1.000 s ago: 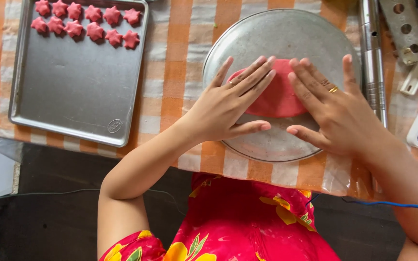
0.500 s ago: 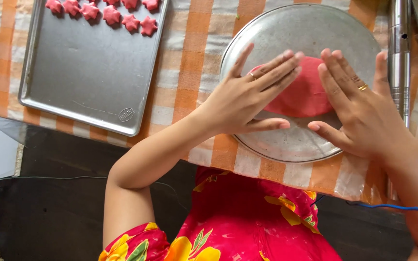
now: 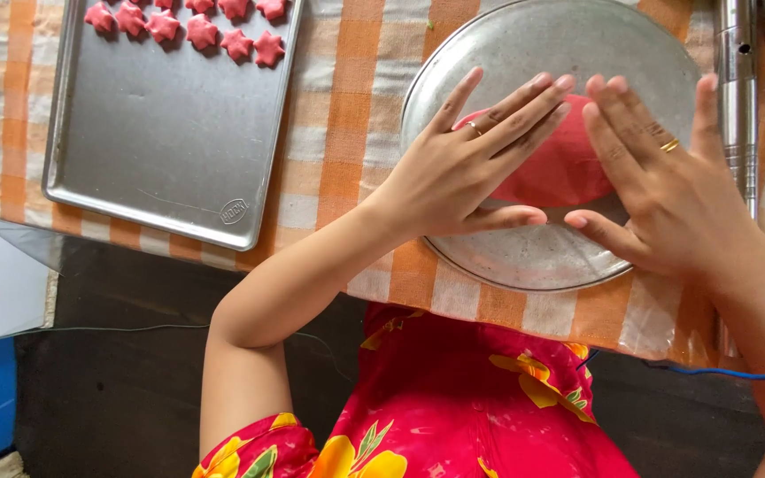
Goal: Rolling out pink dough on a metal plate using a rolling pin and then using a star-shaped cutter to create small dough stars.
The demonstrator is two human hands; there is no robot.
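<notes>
Left hand (image 3: 462, 177) and right hand (image 3: 666, 190) lie flat, fingers spread, grasping nothing, pressing the pink dough (image 3: 546, 164) at centre of the round metal plate (image 3: 524, 257). Star pieces (image 3: 201, 31) sit at 10 o'clock on the baking tray (image 3: 161, 177). Risk: uneven pressure tears the dough thin or sticks it to the palms
</notes>
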